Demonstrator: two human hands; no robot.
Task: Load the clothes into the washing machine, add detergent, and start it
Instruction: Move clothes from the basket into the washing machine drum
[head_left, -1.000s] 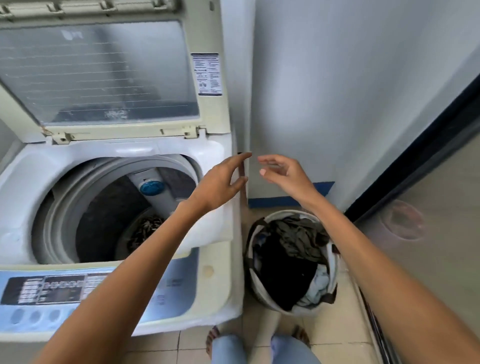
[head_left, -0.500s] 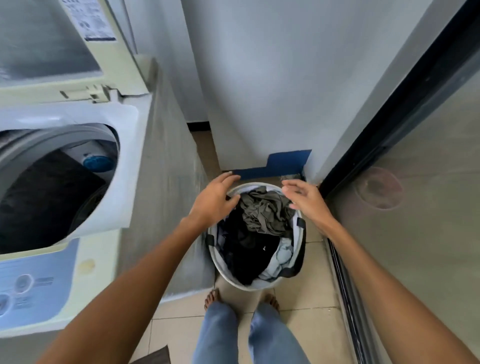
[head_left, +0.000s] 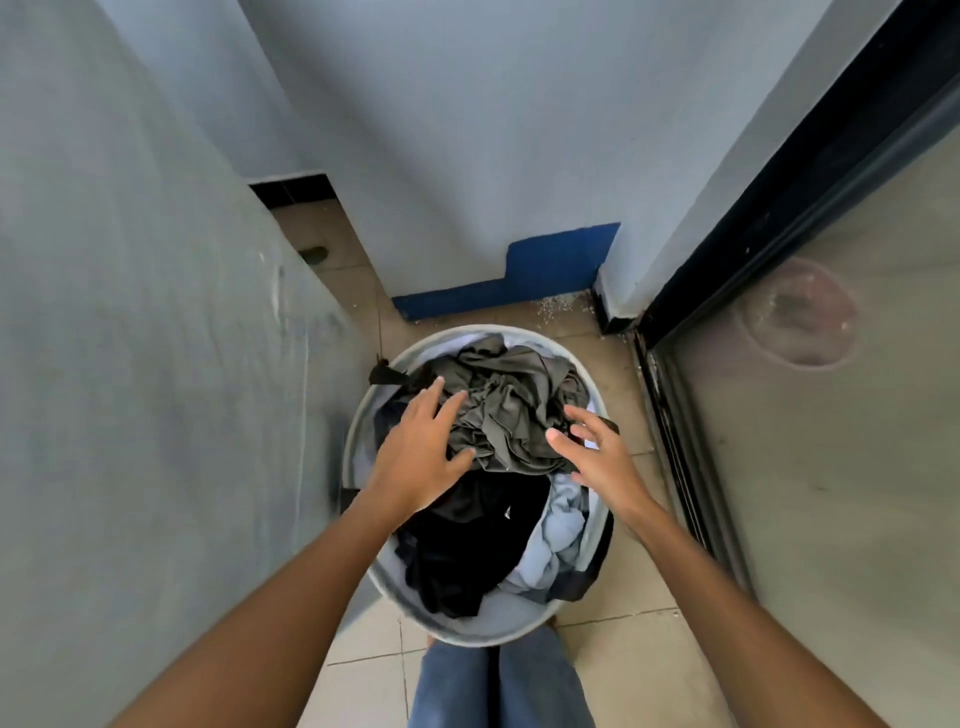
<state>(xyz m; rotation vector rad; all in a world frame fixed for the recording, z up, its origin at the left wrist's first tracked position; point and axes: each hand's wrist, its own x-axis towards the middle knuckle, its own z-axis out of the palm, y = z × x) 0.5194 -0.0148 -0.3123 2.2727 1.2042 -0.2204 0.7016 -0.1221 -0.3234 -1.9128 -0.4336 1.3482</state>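
Note:
A round white laundry basket (head_left: 470, 626) stands on the tiled floor in front of my feet. It is full of clothes: an olive-grey garment (head_left: 511, 410) on top at the far side, a black one (head_left: 467, 545) in the middle, a pale blue one (head_left: 558, 535) at the right. My left hand (head_left: 421, 452) hovers with spread fingers over the left part of the olive-grey garment. My right hand (head_left: 595, 452) is spread at that garment's right edge. Neither hand grips anything. Only the washing machine's grey side panel (head_left: 145, 364) shows at the left.
A pale wall with a blue painted base (head_left: 524, 280) stands just behind the basket. A black-framed glass sliding door (head_left: 831, 467) runs along the right. Beige floor tiles (head_left: 623, 660) surround the basket. My jeans-clad legs (head_left: 498, 680) are at the bottom.
My view has swung right and down from the machine's open drum to the basket. Both hands have dropped from the basket's rim onto the top of the clothes pile.

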